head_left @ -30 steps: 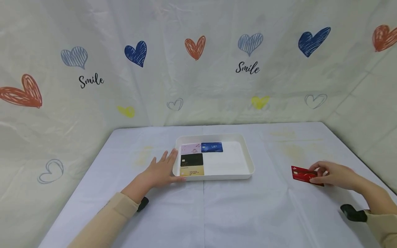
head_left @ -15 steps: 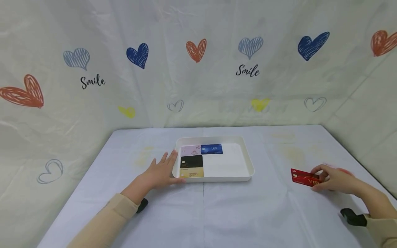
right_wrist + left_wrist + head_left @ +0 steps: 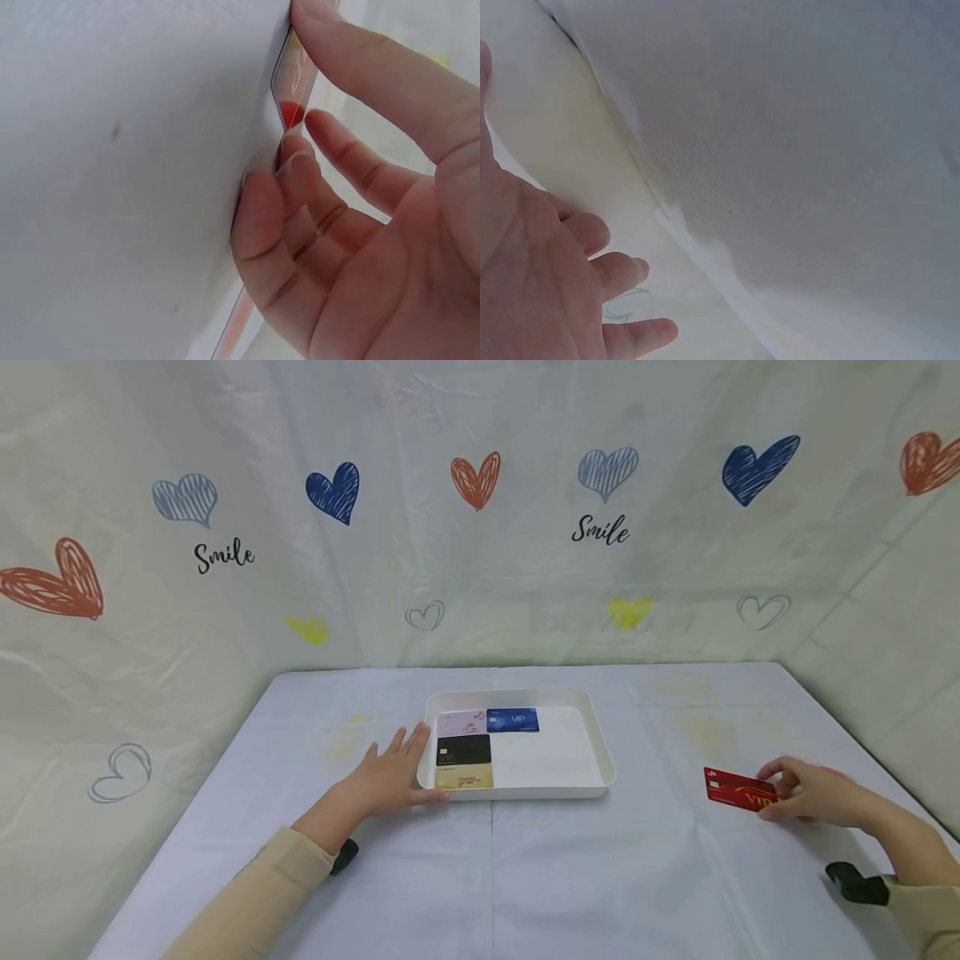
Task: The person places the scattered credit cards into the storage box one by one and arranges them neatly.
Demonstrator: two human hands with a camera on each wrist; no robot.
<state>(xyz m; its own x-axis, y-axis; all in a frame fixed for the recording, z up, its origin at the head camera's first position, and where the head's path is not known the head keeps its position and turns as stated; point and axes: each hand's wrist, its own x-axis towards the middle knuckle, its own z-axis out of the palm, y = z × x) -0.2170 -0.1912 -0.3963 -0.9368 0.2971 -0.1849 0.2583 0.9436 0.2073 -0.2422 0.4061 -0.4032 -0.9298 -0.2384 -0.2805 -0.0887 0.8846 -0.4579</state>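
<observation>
On the right of the table in the head view, my right hand (image 3: 817,792) holds a red VIP card (image 3: 738,790) by its right end, between thumb and fingertips. The right wrist view shows the thumb over the card (image 3: 294,86) and the other fingers curled close to the table. My left hand (image 3: 386,777) is spread, its fingertips at the left rim of a white tray (image 3: 551,792). Inside the tray, a pink card (image 3: 461,722) and a blue VIP card (image 3: 513,720) lie side by side. Below the pink one are a black card (image 3: 463,749) and a gold card (image 3: 464,776).
A white cloth (image 3: 600,868) covers the table, which meets a heart-printed white curtain (image 3: 525,552) at the back. A reddish patch (image 3: 834,772) shows behind the right hand, mostly hidden. Each wrist wears a black device (image 3: 855,885).
My right hand has slid slightly right along the red card, uncovering its VIP lettering, and the reddish patch behind that hand has come into sight. My left hand stays at the tray.
</observation>
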